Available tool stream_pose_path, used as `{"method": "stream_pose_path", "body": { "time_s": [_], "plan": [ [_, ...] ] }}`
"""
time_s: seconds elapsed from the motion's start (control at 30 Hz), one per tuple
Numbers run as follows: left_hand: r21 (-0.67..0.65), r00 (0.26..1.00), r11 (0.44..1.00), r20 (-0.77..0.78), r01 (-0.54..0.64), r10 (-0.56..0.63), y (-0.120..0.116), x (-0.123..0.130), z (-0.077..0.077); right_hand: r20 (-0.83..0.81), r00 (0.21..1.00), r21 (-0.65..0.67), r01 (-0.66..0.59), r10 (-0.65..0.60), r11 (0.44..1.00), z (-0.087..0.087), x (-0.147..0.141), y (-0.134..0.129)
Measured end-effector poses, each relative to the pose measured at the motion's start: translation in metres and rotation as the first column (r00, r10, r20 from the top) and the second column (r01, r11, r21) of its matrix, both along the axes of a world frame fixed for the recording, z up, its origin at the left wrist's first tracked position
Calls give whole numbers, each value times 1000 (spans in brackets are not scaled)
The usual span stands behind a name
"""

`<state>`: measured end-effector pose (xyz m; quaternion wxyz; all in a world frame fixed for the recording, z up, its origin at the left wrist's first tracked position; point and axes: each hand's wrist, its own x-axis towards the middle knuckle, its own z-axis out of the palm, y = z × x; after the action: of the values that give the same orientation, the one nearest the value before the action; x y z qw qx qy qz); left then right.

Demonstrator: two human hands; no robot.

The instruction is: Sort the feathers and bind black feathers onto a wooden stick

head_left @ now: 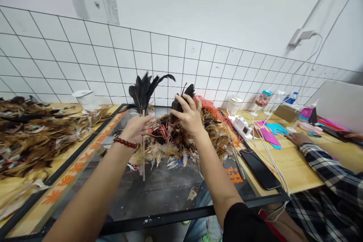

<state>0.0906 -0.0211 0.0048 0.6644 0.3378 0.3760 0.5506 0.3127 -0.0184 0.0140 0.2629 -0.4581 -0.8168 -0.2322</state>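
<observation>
My left hand (135, 128) is closed around a thin stick (143, 162) held upright. Black feathers (141, 92) fan out at the stick's top, one long curved plume reaching right. To its right, the fingers of my right hand (188, 115) curl around a bunch of dark feathers (191, 90), whose tips stick up above the knuckles. Under both hands lies a heap of brown and black feathers (218, 132) mixed with red string (160, 130). Blue-handled thread snips (176, 163) lie at the front of the heap, on the dark glass tabletop.
More brown feathers (25, 132) cover the left side, near a white cup (85, 100). On the right are a power strip (242, 126), cables and a black phone (260, 169). A co-worker's hand (296, 138) rests by coloured cloth (269, 136). A wire grid (168, 64) stands behind.
</observation>
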Motion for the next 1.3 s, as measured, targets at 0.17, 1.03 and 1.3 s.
{"method": "stream_pose_path", "body": {
  "time_s": [0.17,1.03,1.3],
  "plan": [
    [113,976,990,-192,-83,103,-5,6,30,-209,970,109,149,-124,983,1,21,8],
    [210,968,945,-28,250,-250,7,69,10,-990,134,-110,-648,-29,753,-7,-17,20],
    [171,924,917,68,360,-375,4,62,16,-987,160,-116,-679,-9,725,4,-6,12]
  ]
}}
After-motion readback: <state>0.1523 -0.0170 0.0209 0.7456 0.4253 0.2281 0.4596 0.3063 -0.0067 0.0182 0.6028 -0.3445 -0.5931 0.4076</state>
